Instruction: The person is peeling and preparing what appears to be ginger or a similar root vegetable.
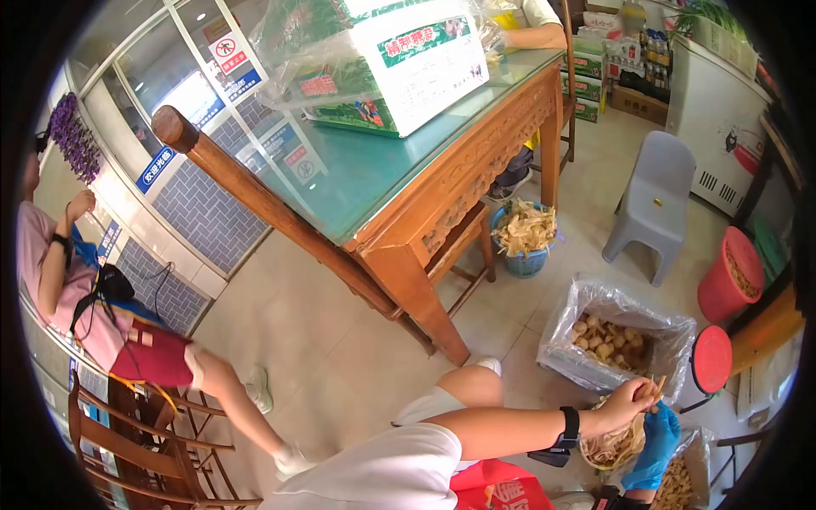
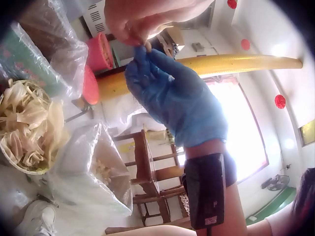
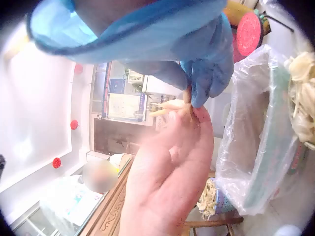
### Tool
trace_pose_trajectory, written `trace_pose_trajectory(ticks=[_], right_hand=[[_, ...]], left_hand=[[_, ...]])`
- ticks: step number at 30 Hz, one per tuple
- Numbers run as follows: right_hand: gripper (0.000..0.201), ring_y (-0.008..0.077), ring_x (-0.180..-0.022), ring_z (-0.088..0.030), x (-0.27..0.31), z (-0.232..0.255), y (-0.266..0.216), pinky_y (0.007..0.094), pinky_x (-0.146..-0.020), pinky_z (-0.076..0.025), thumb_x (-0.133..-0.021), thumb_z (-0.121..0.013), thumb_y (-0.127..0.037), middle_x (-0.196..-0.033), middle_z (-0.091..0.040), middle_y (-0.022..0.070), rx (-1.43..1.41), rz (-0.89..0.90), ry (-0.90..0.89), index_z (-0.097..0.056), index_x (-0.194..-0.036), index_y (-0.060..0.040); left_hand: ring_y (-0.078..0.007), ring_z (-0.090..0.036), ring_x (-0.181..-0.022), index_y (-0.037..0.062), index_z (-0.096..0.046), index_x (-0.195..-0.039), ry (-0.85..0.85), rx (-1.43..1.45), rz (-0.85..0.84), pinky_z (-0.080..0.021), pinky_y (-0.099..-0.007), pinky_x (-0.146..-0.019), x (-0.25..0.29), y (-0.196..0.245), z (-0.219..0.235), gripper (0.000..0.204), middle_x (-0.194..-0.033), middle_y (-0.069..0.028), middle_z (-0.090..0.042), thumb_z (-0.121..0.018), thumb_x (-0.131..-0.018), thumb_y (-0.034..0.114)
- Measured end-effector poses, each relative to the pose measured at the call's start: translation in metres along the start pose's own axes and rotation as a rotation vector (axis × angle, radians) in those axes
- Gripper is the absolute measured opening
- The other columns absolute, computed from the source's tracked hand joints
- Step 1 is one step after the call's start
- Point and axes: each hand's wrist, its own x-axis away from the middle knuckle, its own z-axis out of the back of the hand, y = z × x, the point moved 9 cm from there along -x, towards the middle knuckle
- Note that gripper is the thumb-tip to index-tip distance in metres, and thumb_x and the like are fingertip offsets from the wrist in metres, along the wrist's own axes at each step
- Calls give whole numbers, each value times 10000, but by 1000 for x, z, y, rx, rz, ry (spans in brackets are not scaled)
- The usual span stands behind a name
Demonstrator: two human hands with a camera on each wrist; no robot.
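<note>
Bare fingers of my left hand (image 1: 625,406) pinch a small brownish piece with pale slender ends (image 3: 170,105), seen best in the right wrist view. My right hand (image 1: 654,446), in a blue glove, pinches the same piece from the other side with thumb and fingertips. Both hands meet fingertip to fingertip, in the left wrist view at the top, where the glove (image 2: 172,93) faces the bare hand (image 2: 152,17). Much of the piece is hidden by the fingers.
Below the hands stand a basket of papery peelings (image 1: 614,444) and a lined box of pale pieces (image 1: 676,486). Beyond are a lined box of round bulbs (image 1: 608,344), a red stool (image 1: 712,359), a grey chair (image 1: 656,200) and a wooden table (image 1: 391,195). A person (image 1: 93,297) stands at left.
</note>
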Motion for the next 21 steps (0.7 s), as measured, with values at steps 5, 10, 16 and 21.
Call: trace_pose_trajectory(ticks=[5,10,16,21], right_hand=[[164,45,-702,-478,-5,14,-30,180,-623,-384,-859,-582,-163,-801,-555,-48,2,69,53,-639,-965,-51],[241,103,-812,-548,48,119,-116,248,-746,-445,-856,-579,-119,-926,-636,23,296,341,523,-647,-1060,-9],[355,274,-822,-654,44,210,-68,361,-759,-500,-782,-666,-204,-875,-666,182,705,206,793,-620,-1067,3],[404,289,-815,-647,54,154,-88,359,-735,-501,-792,-665,-254,-906,-661,180,901,81,617,-603,-1112,-16]], left_hand=[[-56,-498,-732,60,-559,-1023,65,8,109,-443,-211,-643,-9,-3,14,147,-807,27,-535,-580,-882,94],[-82,-567,-811,54,-558,-1064,-69,7,66,-489,-235,-722,11,3,-1,219,-922,-17,-607,-625,-856,71],[-130,-595,-890,35,-512,-1127,-93,-114,166,-494,-274,-822,33,17,26,227,-1003,-49,-589,-552,-911,90],[-133,-585,-924,36,-516,-1115,-83,-93,249,-485,-292,-860,41,22,15,215,-1043,-46,-565,-549,-919,118]])
